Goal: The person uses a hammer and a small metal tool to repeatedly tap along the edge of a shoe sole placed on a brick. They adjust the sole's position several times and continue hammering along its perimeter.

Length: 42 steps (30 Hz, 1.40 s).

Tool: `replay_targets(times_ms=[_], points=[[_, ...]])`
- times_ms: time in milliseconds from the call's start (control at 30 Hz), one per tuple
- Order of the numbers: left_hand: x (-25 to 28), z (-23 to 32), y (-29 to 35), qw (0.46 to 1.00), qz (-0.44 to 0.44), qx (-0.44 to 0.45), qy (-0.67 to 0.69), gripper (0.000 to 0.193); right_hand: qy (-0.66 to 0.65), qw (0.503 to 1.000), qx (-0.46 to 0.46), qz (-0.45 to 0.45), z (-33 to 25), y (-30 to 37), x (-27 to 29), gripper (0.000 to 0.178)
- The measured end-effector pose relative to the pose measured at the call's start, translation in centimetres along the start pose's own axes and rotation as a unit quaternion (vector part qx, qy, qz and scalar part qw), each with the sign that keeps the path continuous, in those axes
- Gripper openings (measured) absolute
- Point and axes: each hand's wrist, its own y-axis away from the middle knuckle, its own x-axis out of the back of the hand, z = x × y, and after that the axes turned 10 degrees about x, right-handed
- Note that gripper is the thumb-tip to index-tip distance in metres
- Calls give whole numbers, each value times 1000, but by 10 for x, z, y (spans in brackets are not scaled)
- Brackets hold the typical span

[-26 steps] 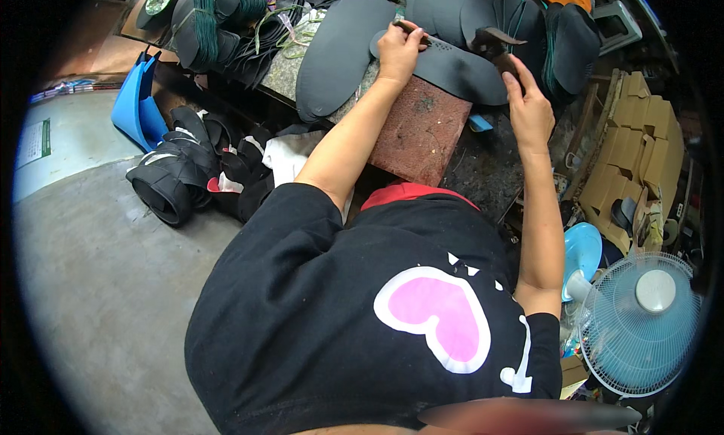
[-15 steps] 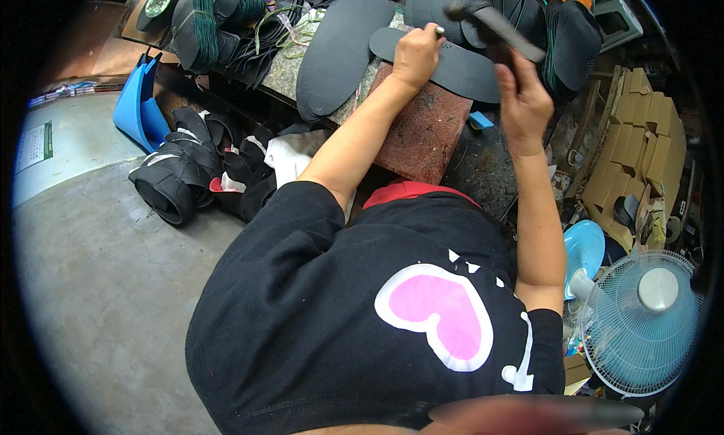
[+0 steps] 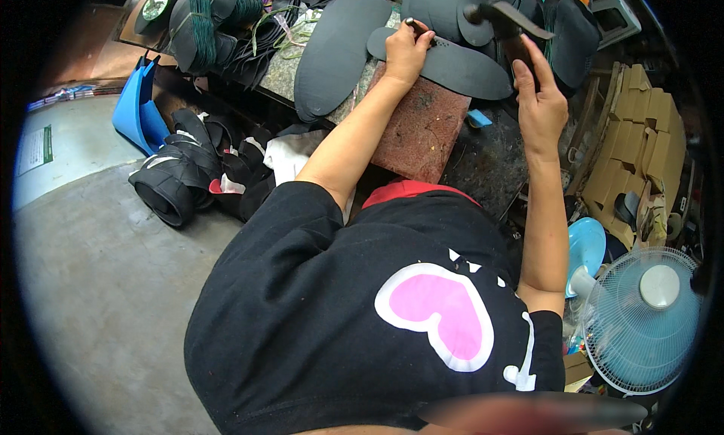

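Observation:
A dark sole-shaped sheet (image 3: 469,70) lies across a reddish slab (image 3: 422,133), with several small holes near its middle. My left hand (image 3: 407,56) is closed round a short metal punch (image 3: 409,21) above the sole; its top end pokes out of my fist, and its lower end is mostly hidden by my fingers. Raised to the right, my right hand (image 3: 540,112) grips the handle of a hammer (image 3: 513,19). The hammer head is in the air, apart from the punch. A larger dark sole (image 3: 343,54) rests left of the slab.
Bundles of soles tied with green cord (image 3: 197,32) stand at the far left. A blue scrap (image 3: 478,118) lies beside the slab. To the right are stacked cardboard boxes (image 3: 630,145) and a fan (image 3: 641,322). A blue folded holder (image 3: 139,107) and black strap rolls (image 3: 170,179) sit left.
My right hand and the hammer have moved to the right. My left hand has shifted slightly left with the punch, and the punched sole has slid a little right.

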Motion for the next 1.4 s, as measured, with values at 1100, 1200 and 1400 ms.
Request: replay_targets(times_ms=[1100,1200,1400], points=[[10,9,2,959,57,-195,-199,17,-81,989,109,60,-18,-11,-27,38],[9,12,2,930,53,-247,-267,16,96,990,-8,-102,-8,1,-39,38],[9,6,-2,983,31,77,165,11,143,976,-87,-140,20,10,-26,39]])
